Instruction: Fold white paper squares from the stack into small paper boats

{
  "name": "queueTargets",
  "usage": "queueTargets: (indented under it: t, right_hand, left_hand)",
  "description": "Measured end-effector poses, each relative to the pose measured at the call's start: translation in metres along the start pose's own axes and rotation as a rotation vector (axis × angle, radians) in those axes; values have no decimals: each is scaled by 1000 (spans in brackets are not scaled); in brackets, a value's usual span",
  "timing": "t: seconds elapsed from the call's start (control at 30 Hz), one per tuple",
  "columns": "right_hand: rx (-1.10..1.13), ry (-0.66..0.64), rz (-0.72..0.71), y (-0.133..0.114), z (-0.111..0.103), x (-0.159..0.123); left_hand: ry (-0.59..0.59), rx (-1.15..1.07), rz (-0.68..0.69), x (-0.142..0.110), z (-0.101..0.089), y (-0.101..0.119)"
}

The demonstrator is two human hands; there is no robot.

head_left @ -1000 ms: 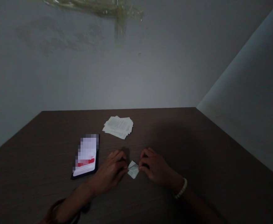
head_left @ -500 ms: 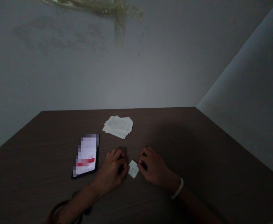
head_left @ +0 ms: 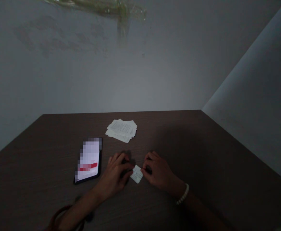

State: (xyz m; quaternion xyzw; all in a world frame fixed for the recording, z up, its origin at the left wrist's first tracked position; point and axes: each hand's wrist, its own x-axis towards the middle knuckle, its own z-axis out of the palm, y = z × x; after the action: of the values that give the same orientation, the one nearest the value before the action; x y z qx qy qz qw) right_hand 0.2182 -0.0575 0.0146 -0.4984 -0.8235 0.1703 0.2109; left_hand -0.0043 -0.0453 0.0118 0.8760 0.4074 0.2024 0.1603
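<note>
Three items are laid out on the dark table [head_left: 46, 138]. Leftmost, the phone [head_left: 87, 162] is set flat, screen lit and face up, just beside the left hand; it was probably put there so that it can be glanced at without being reached over. Its screen is partly blurred out.

The left hand [head_left: 116, 171] is rested low, wrist angled inward. Thumb and index tips are brought close at the slip's left corner — whether paper is truly pinched between them cannot be told.

The sheets [head_left: 121, 130] are heaped loosely, edges fanned, beyond the hands, likely so that room is left for the fingers.

Between the hands, the slip [head_left: 137, 175] is held low at the table, turned as a diamond, print showing. By that turn a corner is offered to each hand; whether it is folded or layered is unclear.

The right hand [head_left: 159, 172] is curled opposite, thumb and index tips closed on the right corner — presumably so that sliding is checked from both sides. A pale bracelet [head_left: 183, 194] is worn on that wrist.
</note>
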Motion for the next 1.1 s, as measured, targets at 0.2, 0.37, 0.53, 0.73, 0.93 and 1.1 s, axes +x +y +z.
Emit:
queueTargets:
  t: [0.2, 0.37, 0.53, 0.73, 0.93, 1.1]
  right_hand:
    - [-13, 11, -21, 0, 0, 0]
    - [-65, 33, -50, -2, -1, 0]
    - [-76, -23, -264, -1, 0, -1]
    - [-110, -81, -343, -1, 1, -2]
    - [-65, -21, -201, -3, 2, -2]
    - [-9, 32, -113, 3, 4, -1]
  left_hand:
    - [-24, -19, 28, 3, -8, 1]
    - [-88, -31, 40, 5, -13, 0]
    - [-77, -28, 50, 5, -15, 0]
    - [-40, -9, 76, 5, -13, -2]
    - [-6, 7, 66, 2, -7, 1]
    - [8, -11, 57, 3, -5, 1]
